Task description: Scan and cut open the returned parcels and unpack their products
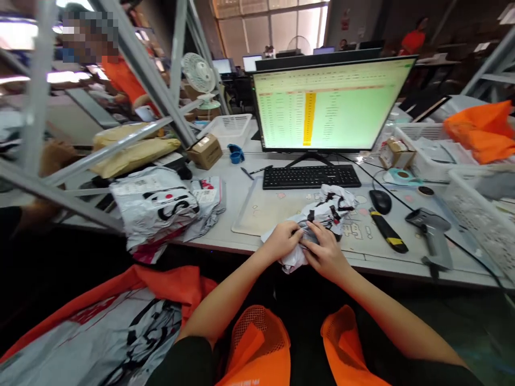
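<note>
A crumpled white mailer bag (317,220) with black print is held at the near edge of the worktop (237,198), on a pale desk mat (261,212) just in front of the keyboard (311,176). The left hand (284,240) is closed on the bag's near-left corner, fingers pinching the plastic; the right hand (324,252) is pressed over its near end, fingers curled into the folds, so the bag is bunched between both. The far part is left resting on the mat, probably for support. A mouse (380,201), a box cutter (388,230) and a barcode scanner (432,230) are laid to the right, within reach. More printed bags (161,209) are piled at left. A monitor (328,104) stands behind.
</note>
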Available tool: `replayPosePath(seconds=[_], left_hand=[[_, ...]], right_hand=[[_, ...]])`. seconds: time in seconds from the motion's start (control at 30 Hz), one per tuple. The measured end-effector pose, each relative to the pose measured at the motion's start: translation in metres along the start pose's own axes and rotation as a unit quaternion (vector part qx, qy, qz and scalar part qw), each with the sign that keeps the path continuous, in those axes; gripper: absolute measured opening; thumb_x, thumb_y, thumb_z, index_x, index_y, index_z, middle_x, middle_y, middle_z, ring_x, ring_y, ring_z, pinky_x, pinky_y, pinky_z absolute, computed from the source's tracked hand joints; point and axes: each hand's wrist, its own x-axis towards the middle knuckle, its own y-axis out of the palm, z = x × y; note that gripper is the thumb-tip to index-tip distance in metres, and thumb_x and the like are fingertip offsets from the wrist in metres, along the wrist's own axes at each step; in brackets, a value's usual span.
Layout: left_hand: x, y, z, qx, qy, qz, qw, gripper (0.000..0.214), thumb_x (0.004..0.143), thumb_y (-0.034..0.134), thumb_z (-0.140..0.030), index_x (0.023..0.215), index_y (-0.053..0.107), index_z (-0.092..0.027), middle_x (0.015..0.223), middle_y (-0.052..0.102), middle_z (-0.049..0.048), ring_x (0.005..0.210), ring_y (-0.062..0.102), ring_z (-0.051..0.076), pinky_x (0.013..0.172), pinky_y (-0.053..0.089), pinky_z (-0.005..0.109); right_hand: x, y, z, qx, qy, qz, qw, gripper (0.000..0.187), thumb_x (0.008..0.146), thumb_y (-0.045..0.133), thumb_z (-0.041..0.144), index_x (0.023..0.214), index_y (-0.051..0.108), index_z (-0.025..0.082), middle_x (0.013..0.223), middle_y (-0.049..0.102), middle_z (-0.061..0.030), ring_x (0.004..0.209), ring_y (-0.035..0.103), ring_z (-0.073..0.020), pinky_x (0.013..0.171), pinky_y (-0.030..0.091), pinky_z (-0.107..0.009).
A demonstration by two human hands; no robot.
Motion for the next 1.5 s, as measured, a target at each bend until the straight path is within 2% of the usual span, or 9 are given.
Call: replayPosePath(seconds=[0.4,0.53,0.63,0.73,1.0,1.17,1.27,1.37,1.5], left_hand=[[-0.004,0.002,-0.011,0.08,-0.01,-0.034,0.996,0.021,0.098,0.062,-0.025,0.077,0.061,-0.019,0.077,0.065,0.0022,0.073,0.059,0.017,0.072,0.047,0.03],[-0.004,0.005,-0.011,0.184,0.079,0.0,0.98,0.022,0.102,0.055,-0.023,0.08,0.058,-0.019,0.081,0.065,0.0042,0.076,0.06,0.019,0.073,0.048,0.031],[-0.003,0.002,-0.008,0.304,0.18,0.042,0.935,0.023,0.102,0.05,-0.02,0.082,0.061,-0.018,0.086,0.066,0.0085,0.084,0.062,0.023,0.077,0.048,0.036],[0.005,-0.016,0.004,0.374,0.203,0.06,0.903,0.02,0.099,0.052,-0.018,0.081,0.063,-0.017,0.083,0.065,0.0094,0.084,0.061,0.024,0.074,0.046,0.037],[0.021,-0.072,0.047,0.415,0.097,-0.026,0.904,0.02,0.085,0.058,-0.013,0.066,0.061,-0.019,0.069,0.062,0.0091,0.072,0.057,0.024,0.069,0.043,0.038],[-0.012,-0.043,0.019,0.357,0.131,-0.09,0.92,0.025,0.093,0.053,-0.015,0.112,0.07,-0.015,0.114,0.073,0.0155,0.109,0.064,0.029,0.092,0.048,0.042],[-0.038,-0.021,-0.002,0.288,0.249,0.007,0.925,0.033,0.101,0.053,-0.026,0.132,0.064,-0.02,0.128,0.071,0.0113,0.125,0.06,0.026,0.107,0.042,0.043],[-0.055,-0.009,-0.006,0.309,0.246,0.065,0.916,0.026,0.102,0.057,-0.037,0.117,0.07,-0.02,0.107,0.074,0.0091,0.112,0.063,0.028,0.107,0.039,0.047],[-0.068,-0.01,0.009,0.322,0.235,0.022,0.917,0.035,0.105,0.051,-0.033,0.075,0.064,-0.02,0.08,0.068,0.003,0.085,0.061,0.02,0.104,0.038,0.045]], right_hand=[[0.005,0.0,0.015,-0.063,0.041,-0.009,0.997,0.036,0.098,0.059,0.028,0.129,0.069,0.013,0.16,0.047,-0.022,0.146,0.045,-0.0399,0.108,0.042,-0.054],[0.008,-0.002,0.006,-0.036,0.036,0.003,0.999,0.026,0.097,0.062,0.03,0.116,0.073,0.016,0.157,0.051,-0.0206,0.146,0.044,-0.0406,0.108,0.042,-0.056],[0.009,-0.008,-0.002,-0.007,-0.013,0.014,1.0,0.017,0.099,0.063,0.031,0.096,0.074,0.018,0.145,0.061,-0.0172,0.144,0.045,-0.0381,0.111,0.042,-0.056],[0.002,-0.021,-0.009,0.018,-0.075,0.031,0.997,0.021,0.1,0.061,0.026,0.082,0.069,0.019,0.139,0.065,-0.0144,0.14,0.049,-0.0345,0.112,0.042,-0.055],[-0.034,-0.045,-0.028,0.026,-0.102,0.011,0.994,0.017,0.1,0.062,0.021,0.083,0.066,0.02,0.119,0.071,-0.0104,0.122,0.059,-0.0277,0.104,0.047,-0.048],[-0.029,-0.036,-0.019,0.03,-0.089,-0.01,0.996,0.017,0.1,0.062,0.022,0.083,0.065,0.019,0.124,0.071,-0.0133,0.127,0.057,-0.0297,0.103,0.045,-0.047],[-0.025,-0.034,-0.009,0.047,-0.122,0.022,0.991,0.017,0.102,0.06,0.025,0.089,0.067,0.019,0.103,0.074,-0.0086,0.105,0.064,-0.0238,0.092,0.043,-0.041],[-0.023,-0.03,-0.006,0.017,-0.107,0.071,0.992,0.026,0.106,0.052,0.027,0.088,0.069,0.019,0.074,0.068,-0.003,0.077,0.061,-0.0192,0.082,0.038,-0.039],[-0.023,-0.017,-0.018,-0.04,-0.039,0.083,0.995,0.027,0.107,0.051,0.03,0.106,0.074,0.016,0.069,0.068,-0.0034,0.067,0.06,-0.0188,0.079,0.036,-0.038]])
